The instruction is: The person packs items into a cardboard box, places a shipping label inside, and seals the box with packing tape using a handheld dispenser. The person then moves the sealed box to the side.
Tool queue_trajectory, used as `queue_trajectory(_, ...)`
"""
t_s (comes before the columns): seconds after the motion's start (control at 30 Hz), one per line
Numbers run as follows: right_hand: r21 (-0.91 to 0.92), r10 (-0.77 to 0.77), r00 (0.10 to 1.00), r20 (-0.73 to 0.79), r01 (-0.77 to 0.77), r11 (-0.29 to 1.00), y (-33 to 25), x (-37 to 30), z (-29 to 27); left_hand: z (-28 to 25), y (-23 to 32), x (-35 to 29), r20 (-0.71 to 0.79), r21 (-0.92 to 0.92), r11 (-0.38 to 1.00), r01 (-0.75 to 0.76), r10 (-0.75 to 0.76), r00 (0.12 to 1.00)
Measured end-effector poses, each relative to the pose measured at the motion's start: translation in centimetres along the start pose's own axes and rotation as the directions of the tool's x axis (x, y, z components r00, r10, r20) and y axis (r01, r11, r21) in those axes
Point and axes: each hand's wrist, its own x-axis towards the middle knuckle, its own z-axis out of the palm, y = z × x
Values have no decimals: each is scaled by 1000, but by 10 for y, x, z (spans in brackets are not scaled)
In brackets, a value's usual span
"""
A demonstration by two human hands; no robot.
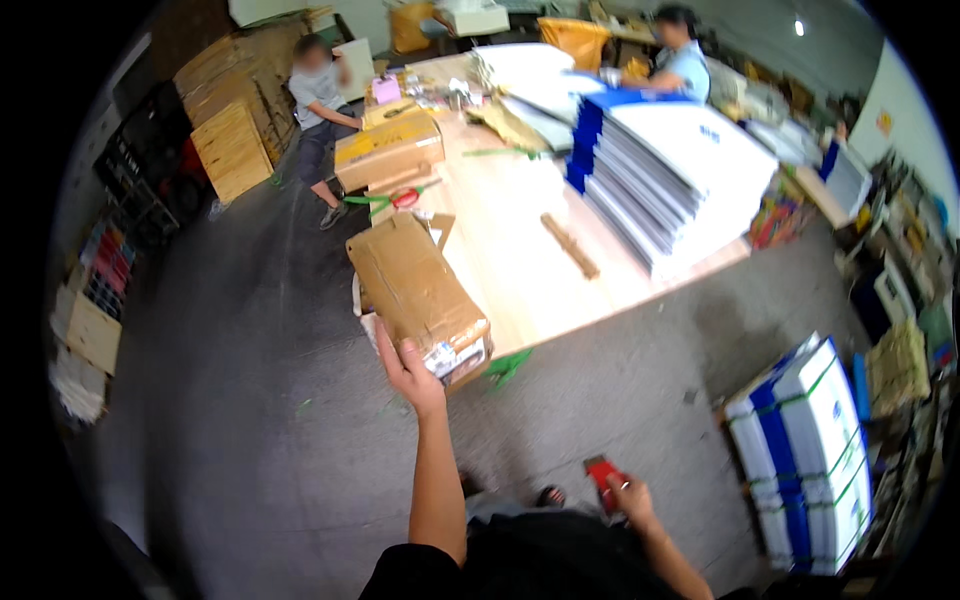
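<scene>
A brown cardboard box (415,275), closed with clear tape, sits tilted at the left edge of the pale wooden table (520,310). My left hand (408,378) grips its near end, the thumb against the side and the other fingers partly hidden. A white label shows on that end. Low by my body, my right hand (630,500) is closed round a red hand tool (603,482) with a dark flat end; its exact kind is unclear. Just beyond the box lie red-and-green-handled scissors (405,197). Beside it on the tabletop is a brown cardboard strip (569,246).
A tall stack of white-and-blue sheets (680,160) fills the table's right side. Another carton (390,148) lies at the far left. Strapped white-and-blue bundles (805,455) stand on the floor at right. One person (325,100) sits at far left, another (682,65) works at the back.
</scene>
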Motion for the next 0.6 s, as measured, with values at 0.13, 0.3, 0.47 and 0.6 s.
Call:
queue_trajectory(0.13, -95, -50, 998, 43, 54, 994, 18, 15, -16, 31, -20, -16, -66, 51, 996, -66, 70, 995)
queue_trajectory(0.3, 129, -232, 968, 93, 219, 967, 49, 42, -4, 27, -17, -15, -21, 110, 991, -76, 79, 997)
queue_trajectory(0.47, 62, -248, 965, 84, 244, 968, 46, 53, 21, 14, -18, -12, 45, 128, 979, -156, 152, 987)
queue_trajectory(0.6, 94, -275, 957, 93, 267, 959, 20, 38, 39, 10, -13, -7, 95, 149, 968, -203, 191, 977)
